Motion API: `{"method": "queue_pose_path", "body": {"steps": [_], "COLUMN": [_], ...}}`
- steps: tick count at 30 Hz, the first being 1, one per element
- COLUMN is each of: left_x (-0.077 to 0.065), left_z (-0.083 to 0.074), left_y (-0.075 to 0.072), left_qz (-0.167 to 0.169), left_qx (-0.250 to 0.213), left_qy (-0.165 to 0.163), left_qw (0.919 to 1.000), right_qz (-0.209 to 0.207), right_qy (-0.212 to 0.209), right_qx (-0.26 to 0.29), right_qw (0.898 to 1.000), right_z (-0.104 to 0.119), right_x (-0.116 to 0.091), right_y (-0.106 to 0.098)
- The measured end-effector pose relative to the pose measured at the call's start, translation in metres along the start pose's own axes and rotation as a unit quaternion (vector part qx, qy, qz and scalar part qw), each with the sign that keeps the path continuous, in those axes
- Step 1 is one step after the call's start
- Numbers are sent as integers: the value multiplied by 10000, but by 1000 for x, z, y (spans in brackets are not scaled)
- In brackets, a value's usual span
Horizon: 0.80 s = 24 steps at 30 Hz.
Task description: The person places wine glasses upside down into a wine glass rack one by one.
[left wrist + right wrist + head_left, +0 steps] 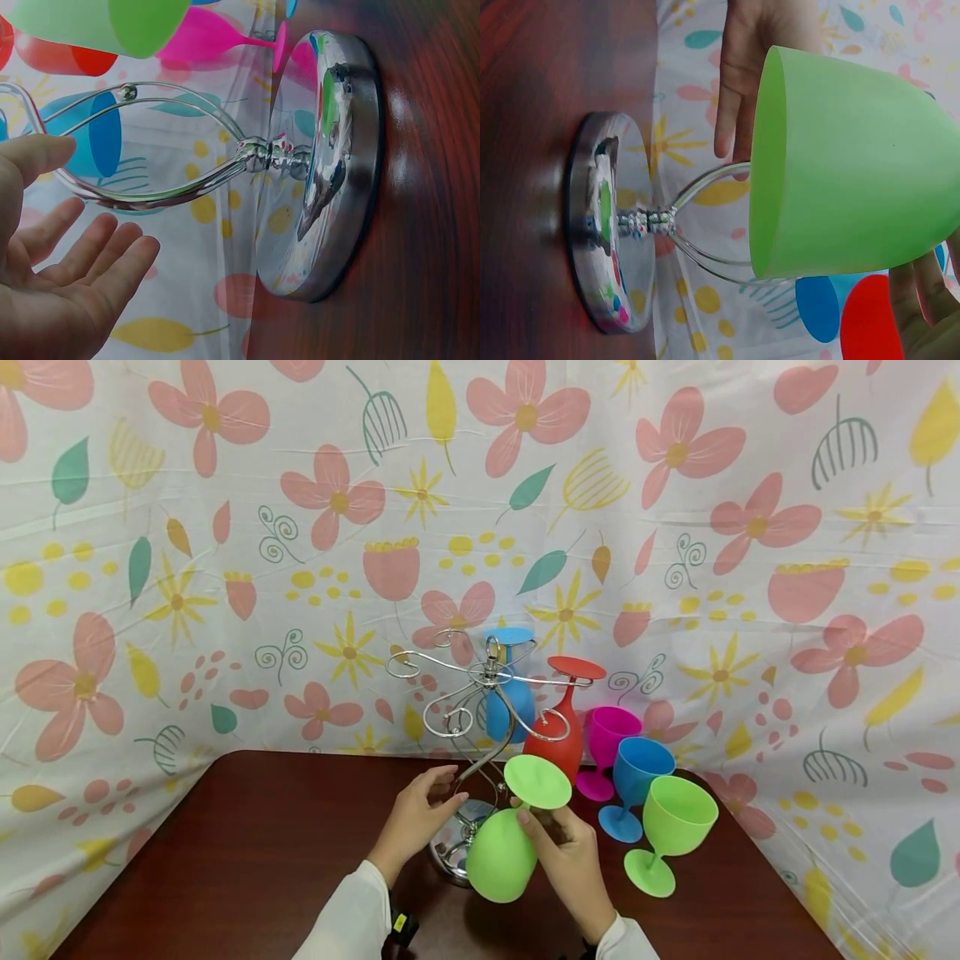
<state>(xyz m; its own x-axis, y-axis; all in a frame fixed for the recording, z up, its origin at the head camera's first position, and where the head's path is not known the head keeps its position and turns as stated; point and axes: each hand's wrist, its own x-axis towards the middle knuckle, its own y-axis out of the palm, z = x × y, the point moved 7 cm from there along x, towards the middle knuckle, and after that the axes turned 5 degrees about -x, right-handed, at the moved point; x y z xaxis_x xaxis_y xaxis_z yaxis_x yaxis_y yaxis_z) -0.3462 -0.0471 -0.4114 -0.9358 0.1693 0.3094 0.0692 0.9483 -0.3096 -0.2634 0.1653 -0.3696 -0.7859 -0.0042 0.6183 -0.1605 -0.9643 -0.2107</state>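
Observation:
A light green plastic goblet point(501, 860) hangs upside down from my right hand point(573, 860), whose fingers and thumb grip it near the stem, under the foot. Its bowl is in front of the silver wire rack point(490, 675) with curled arms, and hides part of the round chrome base point(352, 172). My left hand point(420, 814) is at the left of the rack's curved wires, fingers loosely spread, holding nothing. A blue goblet point(510, 714) and a red goblet point(555, 743) hang inverted from the rack's back and right arms.
Upright along the right side of the dark wooden table point(262, 860) stand a magenta goblet point(613, 735), another blue goblet point(642, 777) and another green goblet point(678, 818). A flower-print curtain point(225, 568) hangs behind the table and at its sides.

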Motion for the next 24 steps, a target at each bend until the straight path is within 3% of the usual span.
{"method": "queue_pose_path", "body": {"steps": [8,15,24], "left_x": [4,5,6], "left_z": [-4,-7,-4], "left_y": [5,5,4], "left_qz": [-51,-268,-223], "left_qx": [-76,310,302], "left_qy": [249,573,643], "left_qw": [9996,9975,9972], "right_qz": [-78,-161,-518], "right_qy": [148,134,47], "right_qx": [28,3,-16], "right_qw": [9999,9998,9986], "right_z": [-1,0,4], "right_x": [3,5,12], "right_y": [-6,-11,-28]}}
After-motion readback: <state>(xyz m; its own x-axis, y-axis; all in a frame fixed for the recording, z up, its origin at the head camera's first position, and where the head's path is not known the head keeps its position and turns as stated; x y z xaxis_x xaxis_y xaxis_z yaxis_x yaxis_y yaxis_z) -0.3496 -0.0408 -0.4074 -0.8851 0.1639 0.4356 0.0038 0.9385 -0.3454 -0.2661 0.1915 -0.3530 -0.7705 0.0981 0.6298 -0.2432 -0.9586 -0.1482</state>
